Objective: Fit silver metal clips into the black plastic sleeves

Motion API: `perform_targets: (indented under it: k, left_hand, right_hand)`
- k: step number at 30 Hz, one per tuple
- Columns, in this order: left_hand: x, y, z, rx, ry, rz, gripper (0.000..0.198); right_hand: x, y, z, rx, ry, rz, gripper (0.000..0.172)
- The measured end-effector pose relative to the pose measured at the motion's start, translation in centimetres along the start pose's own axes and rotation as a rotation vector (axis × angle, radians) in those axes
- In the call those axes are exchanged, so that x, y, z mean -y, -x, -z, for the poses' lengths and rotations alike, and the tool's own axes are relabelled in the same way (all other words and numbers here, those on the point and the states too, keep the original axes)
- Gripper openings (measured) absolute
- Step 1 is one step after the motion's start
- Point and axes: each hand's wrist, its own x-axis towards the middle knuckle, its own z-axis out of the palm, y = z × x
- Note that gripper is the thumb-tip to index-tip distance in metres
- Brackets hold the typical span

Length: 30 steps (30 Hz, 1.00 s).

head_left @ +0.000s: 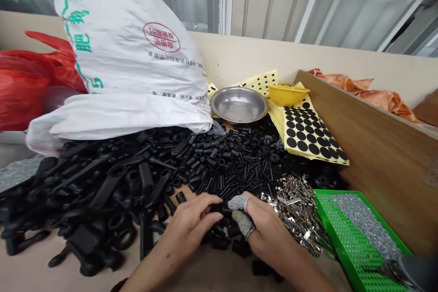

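Note:
Above the near edge of the pile, my left hand (195, 220) is closed, thumb and forefinger pinching a small black plastic part (216, 209). Close by on the right, my right hand (263, 223) is closed too, with grey cloth finger covers (242, 214) on its thumb and forefinger. Whatever lies between those fingertips is hidden. Under and around both hands are black plastic sleeves (221, 242), and small black ribbed pieces (236, 178) lie just beyond. Shiny metal clips (297, 205) are heaped to the right of my right hand.
Black handle-shaped parts (112, 182) spread across the left. Behind stand a white sack (130, 45), a steel bowl (239, 105) and a yellow bowl (287, 95). Sheets of black round stickers (310, 132) lie near a wooden board (376, 159). A green tray (333, 232) holds small silvery pieces.

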Motion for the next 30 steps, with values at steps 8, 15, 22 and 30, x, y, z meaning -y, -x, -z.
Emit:
perform_targets:
  k: [8,15,22,30]
  left_hand:
    - [-1.1,0.0,-1.1,0.058,0.13,-0.032,0.02]
    - [-1.2,0.1,-1.8,0.027,0.193,-0.036,0.02]
    - [-1.1,0.3,-2.0,0.072,0.202,0.007,0.018]
    - [-1.1,0.5,-2.1,0.14,0.253,0.003,0.02]
  right_hand:
    - [-0.3,0.5,0.5,0.028,0.044,-0.034,0.026]
    - [0.4,1.7,1.7,0.027,0.22,0.049,0.031]
    - [0.2,2.1,1.6,-0.028,0.257,0.157,0.026]
    - [-0.1,2.6,1.2,-0.05,0.307,0.13,0.025]
